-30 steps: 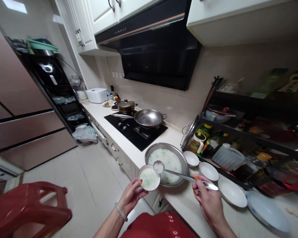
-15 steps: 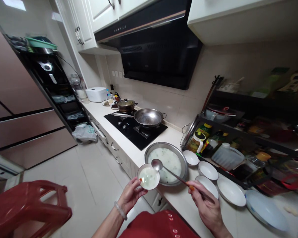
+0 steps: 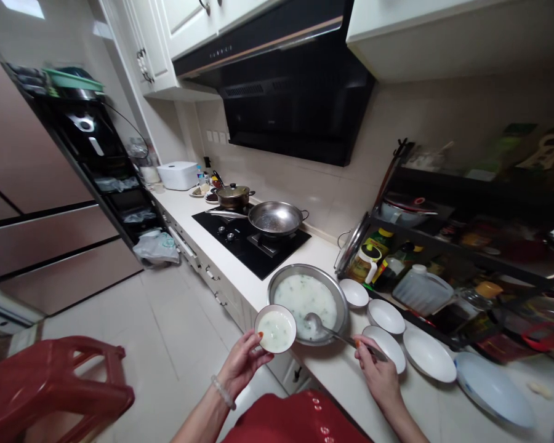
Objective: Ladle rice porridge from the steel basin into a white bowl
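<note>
My left hand [image 3: 248,355] grips a small bowl [image 3: 277,330] by its near left side, thumb on the rim. Pale, milky soup with green bits lies in the bowl. Just right of it, a wide steel basin [image 3: 341,298] on the counter's front edge holds more of the same soup. My right hand [image 3: 377,372] is closed round the handle of a ladle [image 3: 314,322], whose head is over the basin at the soup's surface. Whether the ladle's head is filled I cannot tell.
Several white bowls [image 3: 386,316] and a pale blue plate [image 3: 493,389] line the counter right of the basin. A steel wok [image 3: 277,218] and a lidded pot [image 3: 233,196] sit on the black stove [image 3: 253,246]. Left on the floor stands a red stool [image 3: 60,384].
The ladle's head has moved right and down from the bowl's rim to the soup in the basin. My right hand has shifted slightly; the left hand holds the bowl nearly still.
</note>
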The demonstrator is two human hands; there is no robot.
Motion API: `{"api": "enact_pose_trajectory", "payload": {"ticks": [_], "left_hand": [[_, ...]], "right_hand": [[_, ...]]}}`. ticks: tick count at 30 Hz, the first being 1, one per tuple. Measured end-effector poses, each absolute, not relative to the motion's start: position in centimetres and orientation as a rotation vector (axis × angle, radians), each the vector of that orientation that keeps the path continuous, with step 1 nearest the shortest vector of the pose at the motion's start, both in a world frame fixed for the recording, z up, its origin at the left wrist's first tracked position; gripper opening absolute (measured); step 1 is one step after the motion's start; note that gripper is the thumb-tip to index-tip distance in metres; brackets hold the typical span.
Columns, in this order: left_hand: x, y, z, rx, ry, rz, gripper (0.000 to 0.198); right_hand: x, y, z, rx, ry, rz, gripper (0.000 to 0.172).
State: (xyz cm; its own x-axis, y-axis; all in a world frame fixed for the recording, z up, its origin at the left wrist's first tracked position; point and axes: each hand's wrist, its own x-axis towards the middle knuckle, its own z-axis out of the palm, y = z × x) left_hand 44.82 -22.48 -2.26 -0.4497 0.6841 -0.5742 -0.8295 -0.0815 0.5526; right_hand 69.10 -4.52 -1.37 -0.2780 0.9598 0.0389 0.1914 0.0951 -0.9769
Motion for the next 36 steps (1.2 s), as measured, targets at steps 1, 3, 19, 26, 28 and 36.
{"api": "enact_pose_trajectory", "payload": {"ticks": [1, 3, 19, 26, 28, 36], "left_hand": [[44.8, -22.5, -2.3, -0.202, 1.049, 1.755, 0.032], [44.8, -22.5, -2.4, -0.204, 1.045, 1.759, 0.032], [44.8, -22.5, -2.5, -0.194, 1.051, 1.749, 0.033], [44.7, -22.4, -2.7, -0.224, 1.067, 1.757, 0.034], [44.7, -22.4, -2.8, -0.221, 1.065, 1.759, 0.034], [44.9, -22.4, -2.6, -0.211, 1.067, 1.760, 0.032]], "right_hand": [[69.0, -4.6, -1.4, -1.179, -1.570, 1.279, 0.047], [68.9, -4.6, -1.1, -1.222, -1.477, 1.325, 0.049], [68.5, -4.4, 0.4, -1.296, -1.204, 1.328, 0.052], [68.5, -3.9, 0.2, -1.321, -1.283, 1.269, 0.050], [68.6, -3.7, 0.1, -1.316, -1.309, 1.248, 0.050], [68.6, -3.5, 0.0, -1.317, -1.339, 1.206, 0.048]]}}
